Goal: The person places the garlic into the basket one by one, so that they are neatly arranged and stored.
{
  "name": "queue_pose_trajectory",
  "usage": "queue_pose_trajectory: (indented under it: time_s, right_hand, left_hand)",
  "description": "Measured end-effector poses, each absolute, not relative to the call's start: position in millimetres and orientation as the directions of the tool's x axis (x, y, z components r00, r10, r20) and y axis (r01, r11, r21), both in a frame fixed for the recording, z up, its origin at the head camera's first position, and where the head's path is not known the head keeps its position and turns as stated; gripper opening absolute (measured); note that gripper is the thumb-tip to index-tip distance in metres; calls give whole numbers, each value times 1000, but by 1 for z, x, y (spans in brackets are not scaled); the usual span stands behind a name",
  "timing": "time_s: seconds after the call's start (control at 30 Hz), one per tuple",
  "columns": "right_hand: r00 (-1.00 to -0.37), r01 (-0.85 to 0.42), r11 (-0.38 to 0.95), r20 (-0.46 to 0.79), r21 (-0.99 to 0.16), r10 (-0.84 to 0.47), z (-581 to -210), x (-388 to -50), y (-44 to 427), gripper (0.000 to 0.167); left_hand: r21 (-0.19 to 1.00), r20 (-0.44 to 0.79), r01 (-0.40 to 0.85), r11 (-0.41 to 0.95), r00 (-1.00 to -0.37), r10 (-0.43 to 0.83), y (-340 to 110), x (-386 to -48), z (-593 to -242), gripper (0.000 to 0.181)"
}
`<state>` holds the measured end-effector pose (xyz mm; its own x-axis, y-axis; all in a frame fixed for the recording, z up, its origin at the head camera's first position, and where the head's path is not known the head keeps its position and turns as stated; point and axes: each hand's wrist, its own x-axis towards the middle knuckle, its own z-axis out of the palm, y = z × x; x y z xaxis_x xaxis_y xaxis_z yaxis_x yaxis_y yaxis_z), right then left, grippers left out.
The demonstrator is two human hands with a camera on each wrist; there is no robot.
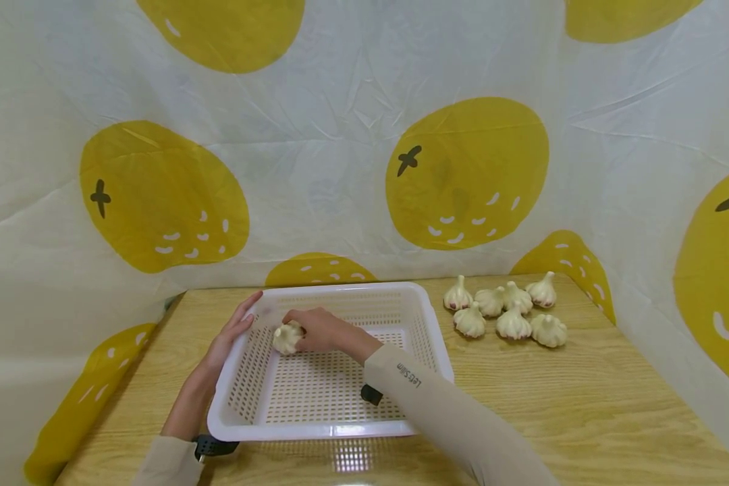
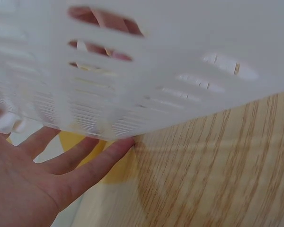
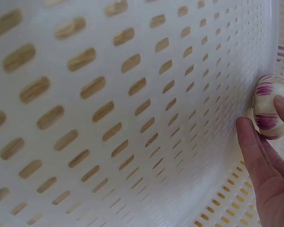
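Beige lettered sleeve (image 1: 455, 418): crossing white perforated basket (image 1: 310, 430). Right hand (image 1: 323, 329): grip is pinching garlic bulb (image 1: 287, 339), best lowered gently. Left hand (image 1: 225, 343): straight fingers touching, ideally steadying, basket.

"How is the head view lit?"

"Softly and evenly, though glare is caught on the near rim of the basket (image 1: 334, 430) and a gridded bright patch is seen on the counter (image 1: 351, 455) below."

"And the wrist views?"

"Greyer. In the left, the basket wall (image 2: 180, 28) nearest the lens is blurred; in the right, the nearest holes (image 3: 5, 22) are softened at upper left."
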<state>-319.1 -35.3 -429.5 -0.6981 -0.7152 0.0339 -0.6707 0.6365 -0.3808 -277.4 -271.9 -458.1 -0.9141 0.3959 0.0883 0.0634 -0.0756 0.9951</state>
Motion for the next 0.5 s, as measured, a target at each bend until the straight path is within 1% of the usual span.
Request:
queue_pose_trajectory:
  time_s: [0.27, 0.5]
  right_hand:
    - [-706, -650, 650, -2, -393, -708, -425, -319, -33, 52]
    - [-708, -622, 652, -43, -434, -705, -421, -324, -28, 52]
  left_hand:
    - [996, 78, 60, -58, -916, 392, -271, -277, -458, 56]
    - [997, 73, 57, -53, -917, 392, -272, -278, -458, 56]
